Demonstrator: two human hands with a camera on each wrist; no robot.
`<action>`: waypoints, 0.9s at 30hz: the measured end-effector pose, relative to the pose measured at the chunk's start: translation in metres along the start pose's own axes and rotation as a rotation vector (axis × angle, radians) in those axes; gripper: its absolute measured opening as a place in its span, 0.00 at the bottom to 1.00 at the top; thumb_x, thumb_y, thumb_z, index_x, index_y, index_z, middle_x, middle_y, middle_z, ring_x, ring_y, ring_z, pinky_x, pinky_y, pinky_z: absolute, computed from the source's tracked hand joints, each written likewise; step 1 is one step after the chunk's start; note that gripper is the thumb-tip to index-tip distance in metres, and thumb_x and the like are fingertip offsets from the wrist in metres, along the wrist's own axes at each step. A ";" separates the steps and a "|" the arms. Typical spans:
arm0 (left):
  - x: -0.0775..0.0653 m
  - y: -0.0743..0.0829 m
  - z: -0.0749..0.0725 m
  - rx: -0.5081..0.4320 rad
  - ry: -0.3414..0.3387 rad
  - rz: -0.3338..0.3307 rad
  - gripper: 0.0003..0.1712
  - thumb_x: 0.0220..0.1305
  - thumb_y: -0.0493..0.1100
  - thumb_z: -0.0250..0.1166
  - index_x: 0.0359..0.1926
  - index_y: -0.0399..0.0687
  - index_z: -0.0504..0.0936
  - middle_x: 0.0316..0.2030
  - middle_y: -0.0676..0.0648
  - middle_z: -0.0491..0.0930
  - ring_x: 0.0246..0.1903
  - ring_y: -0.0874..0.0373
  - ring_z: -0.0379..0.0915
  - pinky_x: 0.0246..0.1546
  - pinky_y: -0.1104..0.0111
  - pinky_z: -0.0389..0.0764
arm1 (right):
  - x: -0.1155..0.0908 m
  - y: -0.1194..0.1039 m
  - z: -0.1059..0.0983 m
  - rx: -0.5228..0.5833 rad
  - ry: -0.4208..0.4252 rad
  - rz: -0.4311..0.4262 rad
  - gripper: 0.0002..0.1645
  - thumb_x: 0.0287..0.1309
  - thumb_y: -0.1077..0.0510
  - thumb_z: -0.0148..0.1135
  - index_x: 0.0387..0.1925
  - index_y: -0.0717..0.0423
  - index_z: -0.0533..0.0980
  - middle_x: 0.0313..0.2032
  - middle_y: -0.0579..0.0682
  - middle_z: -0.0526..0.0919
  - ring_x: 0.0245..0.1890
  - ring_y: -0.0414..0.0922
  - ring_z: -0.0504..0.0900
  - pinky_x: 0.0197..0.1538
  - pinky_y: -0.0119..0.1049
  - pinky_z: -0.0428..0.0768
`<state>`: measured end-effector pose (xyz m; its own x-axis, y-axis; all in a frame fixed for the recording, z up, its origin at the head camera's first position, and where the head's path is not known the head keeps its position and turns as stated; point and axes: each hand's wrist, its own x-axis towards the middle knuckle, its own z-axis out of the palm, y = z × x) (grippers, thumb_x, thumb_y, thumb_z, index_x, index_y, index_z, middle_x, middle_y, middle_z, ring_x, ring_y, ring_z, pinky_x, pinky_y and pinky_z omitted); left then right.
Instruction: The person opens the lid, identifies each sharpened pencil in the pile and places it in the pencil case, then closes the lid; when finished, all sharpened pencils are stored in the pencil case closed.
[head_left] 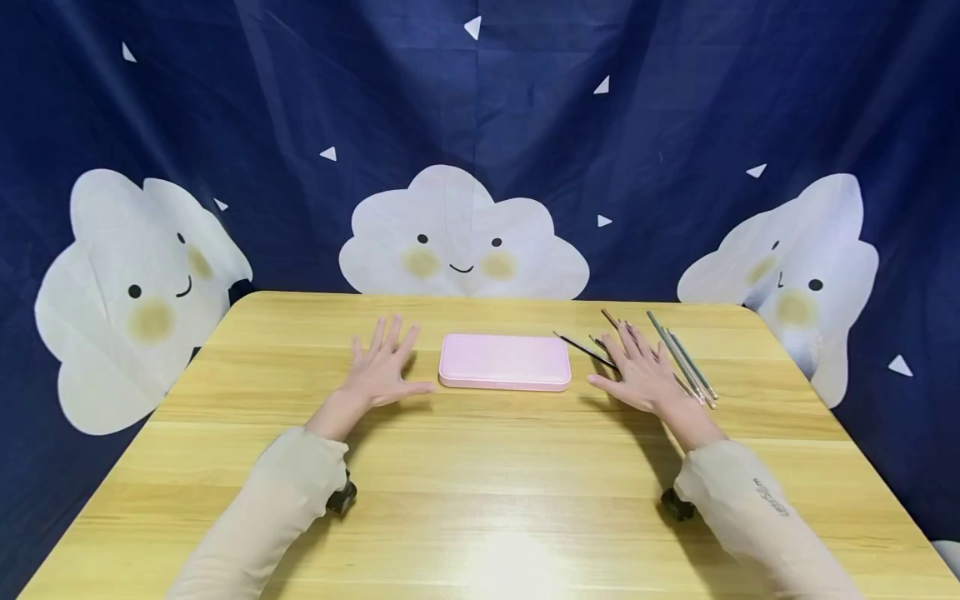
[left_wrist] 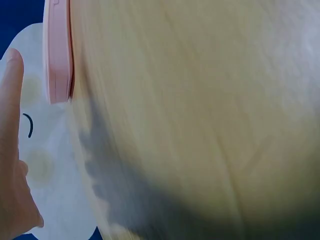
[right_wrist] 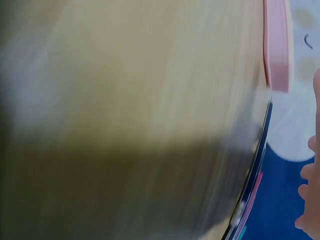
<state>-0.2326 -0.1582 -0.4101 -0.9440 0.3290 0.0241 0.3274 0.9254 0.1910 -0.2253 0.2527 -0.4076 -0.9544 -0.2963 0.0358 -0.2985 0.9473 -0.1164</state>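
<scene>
A closed pink pencil case lies flat on the wooden table between the two hands. To its left, my left hand hovers with fingers spread and the thumb pointing toward the case; nothing is in it. My right hand is spread the same way above several loose pencils, partly covering them. A dark pencil points from under this hand toward the case's right end. Grey-green pencils lie just right of the hand. In the left wrist view the case's edge shows beyond the left thumb.
The wooden table has its far edge against a dark blue curtain printed with smiling clouds. Both forearms, in pale sleeves, reach in from the near side. A dark wrist device sits under the right sleeve.
</scene>
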 end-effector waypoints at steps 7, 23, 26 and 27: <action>0.009 0.011 0.003 0.006 0.011 0.065 0.61 0.43 0.75 0.59 0.71 0.51 0.46 0.70 0.39 0.38 0.68 0.39 0.31 0.59 0.36 0.43 | 0.019 -0.030 0.002 0.020 -0.055 -0.078 0.51 0.54 0.31 0.49 0.69 0.57 0.51 0.68 0.64 0.47 0.67 0.62 0.45 0.62 0.66 0.41; 0.040 0.020 0.020 -0.202 -0.114 0.215 0.61 0.42 0.66 0.68 0.71 0.47 0.47 0.69 0.37 0.47 0.63 0.40 0.50 0.58 0.46 0.61 | 0.051 -0.088 0.017 -0.033 -0.126 -0.299 0.50 0.54 0.28 0.46 0.69 0.53 0.51 0.68 0.60 0.51 0.68 0.57 0.49 0.67 0.56 0.47; 0.044 0.022 0.023 -0.228 -0.105 0.222 0.61 0.42 0.64 0.69 0.70 0.45 0.49 0.67 0.37 0.52 0.61 0.41 0.52 0.58 0.48 0.62 | 0.055 -0.092 0.019 -0.053 -0.124 -0.311 0.51 0.53 0.28 0.46 0.69 0.53 0.51 0.68 0.60 0.52 0.67 0.57 0.51 0.66 0.55 0.50; 0.045 0.023 0.024 -0.230 -0.105 0.221 0.61 0.42 0.64 0.69 0.70 0.44 0.49 0.67 0.37 0.53 0.61 0.42 0.53 0.58 0.48 0.62 | 0.056 -0.092 0.020 -0.067 -0.127 -0.307 0.51 0.53 0.27 0.46 0.69 0.52 0.51 0.68 0.59 0.53 0.67 0.57 0.51 0.66 0.55 0.51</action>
<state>-0.2671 -0.1178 -0.4278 -0.8377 0.5460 -0.0091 0.4950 0.7664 0.4094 -0.2514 0.1459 -0.4147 -0.8138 -0.5775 -0.0654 -0.5750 0.8164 -0.0542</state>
